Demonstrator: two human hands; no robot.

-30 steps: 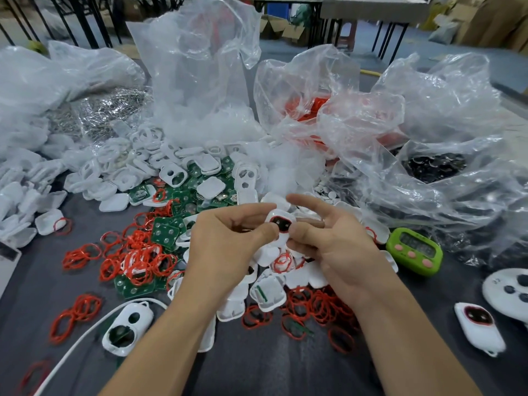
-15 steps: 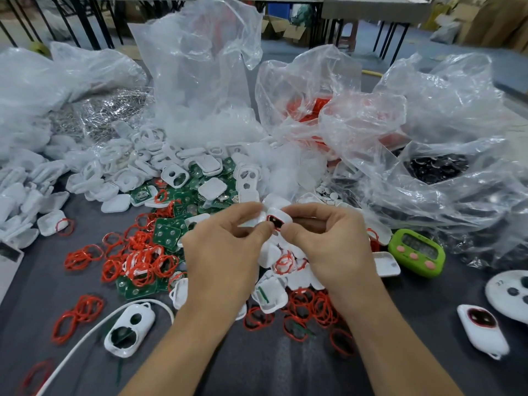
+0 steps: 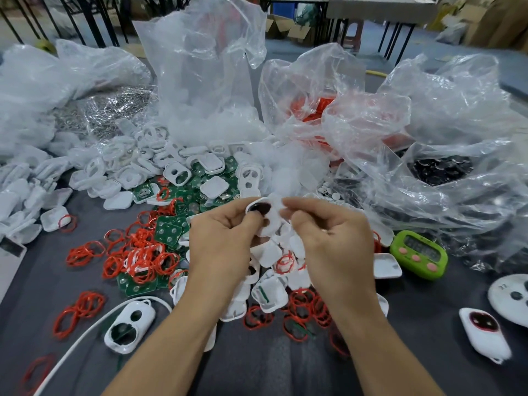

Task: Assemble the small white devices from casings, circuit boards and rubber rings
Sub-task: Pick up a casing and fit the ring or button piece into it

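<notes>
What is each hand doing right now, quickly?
Left hand: holding a small white plastic casing with a dark opening.
Right hand: pinching the same casing's edge.

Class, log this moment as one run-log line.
left hand: pinches white casing | right hand: pinches its right edge | table: loose red rings, green circuit boards
</notes>
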